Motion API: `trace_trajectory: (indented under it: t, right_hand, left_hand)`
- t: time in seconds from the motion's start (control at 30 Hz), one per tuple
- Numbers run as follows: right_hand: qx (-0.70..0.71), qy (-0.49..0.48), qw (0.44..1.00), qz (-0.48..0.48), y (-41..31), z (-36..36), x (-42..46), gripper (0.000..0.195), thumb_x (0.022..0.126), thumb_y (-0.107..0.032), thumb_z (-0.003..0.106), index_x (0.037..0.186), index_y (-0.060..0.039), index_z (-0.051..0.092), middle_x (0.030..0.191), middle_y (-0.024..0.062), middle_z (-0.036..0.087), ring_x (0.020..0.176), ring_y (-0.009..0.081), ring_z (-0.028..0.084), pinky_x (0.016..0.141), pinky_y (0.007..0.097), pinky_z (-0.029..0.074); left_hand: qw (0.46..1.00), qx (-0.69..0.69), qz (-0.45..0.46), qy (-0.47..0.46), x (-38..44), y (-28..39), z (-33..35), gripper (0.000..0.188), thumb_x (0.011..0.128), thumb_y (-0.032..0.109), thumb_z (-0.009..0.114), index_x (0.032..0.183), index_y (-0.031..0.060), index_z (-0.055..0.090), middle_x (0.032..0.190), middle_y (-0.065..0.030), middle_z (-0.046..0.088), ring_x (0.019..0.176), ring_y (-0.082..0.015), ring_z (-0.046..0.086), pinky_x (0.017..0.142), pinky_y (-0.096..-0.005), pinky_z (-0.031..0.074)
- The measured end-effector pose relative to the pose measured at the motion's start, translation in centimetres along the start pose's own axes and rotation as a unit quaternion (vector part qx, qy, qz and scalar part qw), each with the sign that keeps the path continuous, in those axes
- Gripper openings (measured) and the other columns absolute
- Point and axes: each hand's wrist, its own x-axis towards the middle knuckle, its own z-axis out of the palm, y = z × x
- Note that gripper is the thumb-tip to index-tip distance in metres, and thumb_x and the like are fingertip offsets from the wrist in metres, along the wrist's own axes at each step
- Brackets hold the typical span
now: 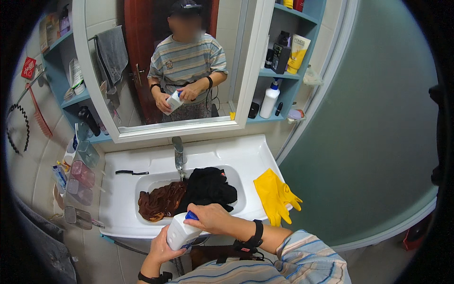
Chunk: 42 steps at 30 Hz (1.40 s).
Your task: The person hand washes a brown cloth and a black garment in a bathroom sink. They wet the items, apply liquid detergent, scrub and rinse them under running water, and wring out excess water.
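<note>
A white plastic bottle with a blue cap is tilted over the front rim of the sink. My left hand grips its lower body. My right hand has its fingers closed around the cap. In the white basin lie a brown garment on the left and a black garment on the right, touching each other. Water runs from the metal faucet beside them. Whether the cap is loose cannot be told.
Yellow rubber gloves hang over the counter's right edge. A narrow black brush lies left of the faucet. Plastic cups are mounted on the left wall. A framed mirror and blue shelves stand above; a frosted glass panel is at right.
</note>
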Motion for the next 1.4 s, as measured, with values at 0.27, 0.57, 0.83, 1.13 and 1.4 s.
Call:
trace_trajectory:
  t: [0.27,0.57,0.83,1.13,1.4]
  right_hand:
    - [0.098,0.147,0.910,-0.374,3.9,1.1,0.7,0.039,0.078,0.002,0.065,0.115,-0.0081,0.057,0.117,0.0138,0.057,0.111,0.0349,0.058,0.093,0.0413,0.050]
    - [0.124,0.137,0.978,-0.096,3.5,3.1,1.2,0.034,0.093,-0.038,0.065,0.109,-0.0087,0.062,0.094,0.0157,0.067,0.088,0.0371,0.067,0.075,0.0425,0.054]
    - [0.172,0.225,0.933,-0.221,5.7,0.5,-0.6,0.037,0.080,0.001,0.073,0.113,-0.0096,0.060,0.114,0.0115,0.060,0.108,0.0314,0.062,0.089,0.0366,0.053]
    - [0.204,0.261,0.939,-0.093,8.9,4.5,-4.9,0.038,0.083,-0.006,0.074,0.118,-0.0083,0.062,0.115,0.0104,0.063,0.097,0.0276,0.066,0.082,0.0342,0.056]
    - [0.221,0.279,0.934,-0.034,10.8,8.2,-8.7,0.036,0.083,-0.009,0.073,0.118,-0.0069,0.063,0.115,0.0126,0.064,0.098,0.0276,0.067,0.080,0.0334,0.057]
  left_hand:
    - [0.998,-0.002,0.034,-0.049,0.7,-0.8,-2.6,0.098,0.055,0.033,0.091,0.139,0.0070,0.047,0.123,-0.0178,0.065,0.112,-0.0345,0.064,0.098,-0.0410,0.050]
    - [0.994,0.045,0.043,-0.085,1.5,-0.4,-3.6,0.093,0.059,0.033,0.086,0.140,0.0112,0.046,0.127,-0.0183,0.063,0.116,-0.0393,0.061,0.097,-0.0438,0.050]
    - [0.991,0.054,-0.022,-0.123,1.1,-2.7,-6.1,0.095,0.059,0.035,0.087,0.141,0.0125,0.045,0.123,-0.0194,0.065,0.115,-0.0368,0.062,0.098,-0.0408,0.048]
    - [0.920,0.366,-0.122,-0.067,3.8,-3.1,-10.6,0.085,0.060,0.035,0.086,0.131,0.0073,0.047,0.110,-0.0204,0.069,0.102,-0.0399,0.066,0.087,-0.0460,0.053]
    - [0.862,0.470,-0.161,-0.096,6.9,-0.9,-11.4,0.080,0.063,0.035,0.085,0.128,0.0060,0.049,0.112,-0.0198,0.069,0.104,-0.0380,0.066,0.090,-0.0447,0.053]
